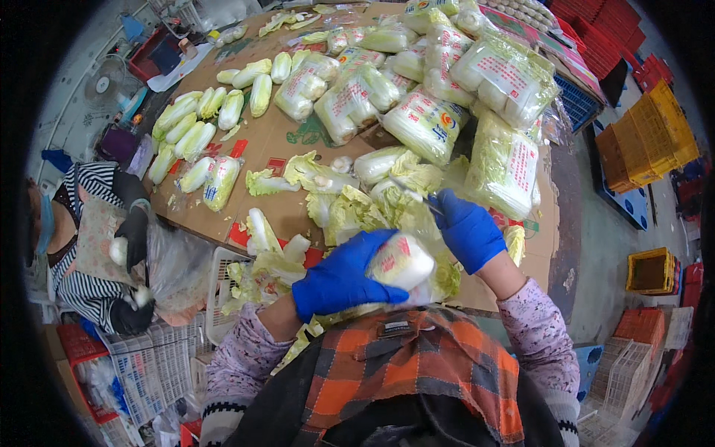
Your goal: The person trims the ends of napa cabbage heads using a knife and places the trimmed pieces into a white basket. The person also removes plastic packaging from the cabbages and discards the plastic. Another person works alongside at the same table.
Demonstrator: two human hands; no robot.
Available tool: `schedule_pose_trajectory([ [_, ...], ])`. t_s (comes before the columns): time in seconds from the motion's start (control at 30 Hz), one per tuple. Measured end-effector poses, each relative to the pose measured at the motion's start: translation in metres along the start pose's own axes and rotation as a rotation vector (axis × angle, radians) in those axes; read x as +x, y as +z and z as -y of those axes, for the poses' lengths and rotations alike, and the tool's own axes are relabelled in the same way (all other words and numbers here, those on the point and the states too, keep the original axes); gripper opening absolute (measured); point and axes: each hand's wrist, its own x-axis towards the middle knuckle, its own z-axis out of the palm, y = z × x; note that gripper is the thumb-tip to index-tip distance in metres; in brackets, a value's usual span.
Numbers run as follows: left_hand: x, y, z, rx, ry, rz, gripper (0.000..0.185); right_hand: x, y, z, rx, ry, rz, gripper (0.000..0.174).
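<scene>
Close in front of my apron, my left hand in a blue glove grips a napa cabbage in printed plastic wrap, its white base turned to the right. A knife is held in my gloved right hand, its blade pointing up and left over loose leaves. Trimmed cabbage leaves are heaped beyond both hands. Behind them lies a pale whole cabbage. Big bags of wrapped cabbages are piled to the right and at the back. My fingers hide part of the held cabbage.
Cardboard covers the table. Small peeled cabbages lie at the left, near a wrapped one. A white basket stands by the table's near left edge. A co-worker in dark gloves is at the left. Yellow crates are stacked at the right.
</scene>
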Motion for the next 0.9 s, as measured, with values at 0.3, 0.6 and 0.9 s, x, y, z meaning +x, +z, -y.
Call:
schedule_pose_trajectory([
  [0.3, 0.002, 0.015, 0.012, -0.533, -0.094, -0.378, 0.042, -0.031, 0.01, 0.039, 0.892, 0.23, 0.174, 0.047],
  [0.6, 0.008, 0.021, 0.031, -0.969, -0.277, -0.428, 0.045, -0.038, 0.018, 0.042, 1.254, 0.54, 0.067, 0.02],
  [0.9, -0.004, 0.034, 0.057, -0.707, -0.012, -0.289, 0.066, -0.053, 0.036, 0.054, 1.245, 0.238, 0.322, 0.022],
])
